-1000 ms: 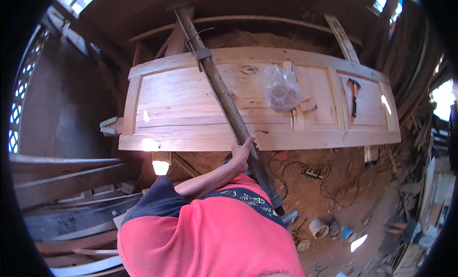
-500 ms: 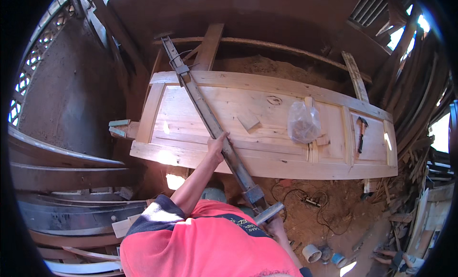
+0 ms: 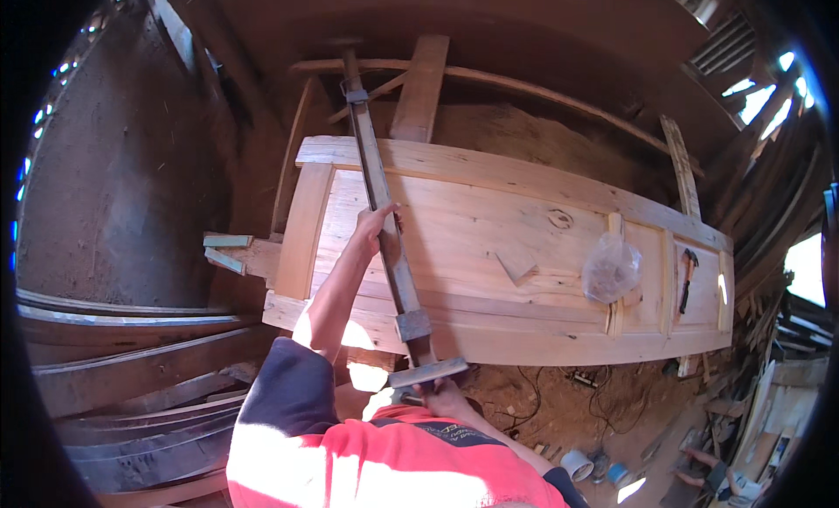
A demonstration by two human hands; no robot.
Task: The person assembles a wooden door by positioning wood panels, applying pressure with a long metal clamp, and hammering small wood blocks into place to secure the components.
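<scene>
A long metal bar clamp (image 3: 372, 171) lies slantwise above the left part of a pale wooden panelled door (image 3: 472, 219), its far end past the door's far edge. My left hand (image 3: 376, 228) is wrapped round the middle of its bar. At the near end, my right hand (image 3: 441, 398) grips just below the flat metal crosspiece (image 3: 428, 372), which partly hides the fingers. A sliding metal block (image 3: 412, 324) sits on the bar near that crosspiece. Whether the bar touches the door, I cannot tell.
On the door lie a wood offcut (image 3: 517, 267), a clear plastic bag (image 3: 610, 270) and a hammer (image 3: 688, 281). Wooden supports (image 3: 421, 88) stick out beyond it. Curved boards (image 3: 140, 368) are stacked at left; cables and pots (image 3: 577, 465) are on the dirt floor. Someone's limbs (image 3: 699, 469) show lower right.
The bar clamp has swung more upright in view, its near end moving left and up with my right hand. My left hand still holds the bar. The view has shifted, moving the door slightly rightward.
</scene>
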